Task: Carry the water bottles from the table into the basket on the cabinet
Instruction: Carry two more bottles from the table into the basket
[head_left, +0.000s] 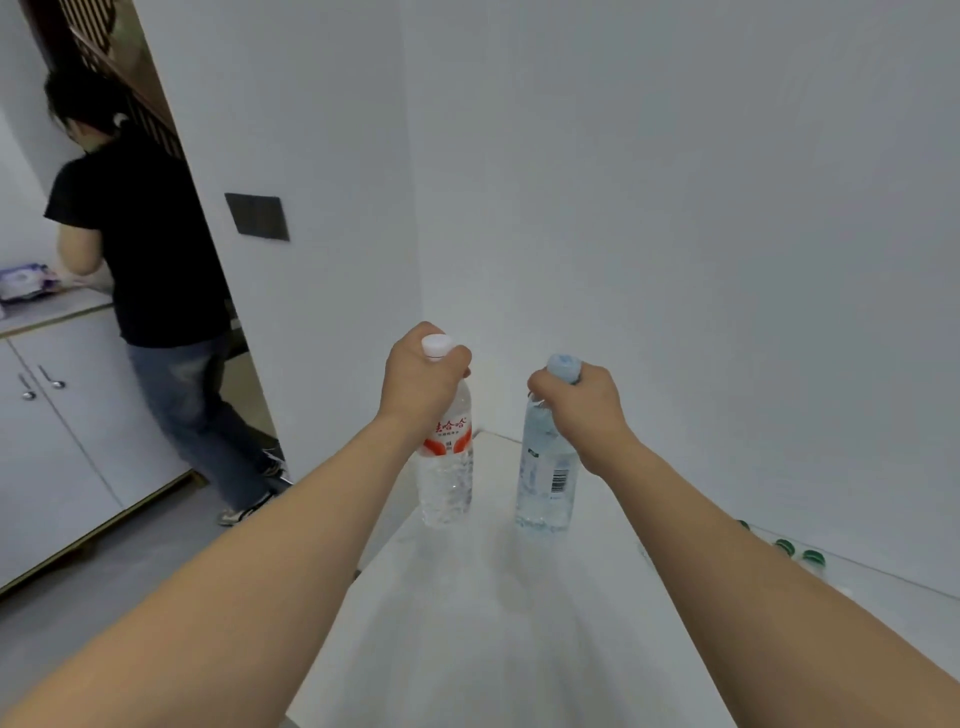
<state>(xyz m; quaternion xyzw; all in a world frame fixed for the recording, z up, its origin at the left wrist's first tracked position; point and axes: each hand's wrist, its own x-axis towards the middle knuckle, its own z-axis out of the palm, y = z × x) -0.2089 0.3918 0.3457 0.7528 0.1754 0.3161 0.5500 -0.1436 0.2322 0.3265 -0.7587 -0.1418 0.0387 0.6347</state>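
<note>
Two clear water bottles stand upright over the white table. The left bottle has a white cap and a red and white label. My left hand is closed around its neck just under the cap. The right bottle has a pale blue cap and a pale label with a barcode. My right hand grips its neck. Whether the bottles rest on the table or hang just above it, I cannot tell. No basket is in view.
More bottles with green caps stand at the table's right edge by the wall. White walls close the corner behind the table. At the left, a person in a black shirt stands by a white cabinet across grey floor.
</note>
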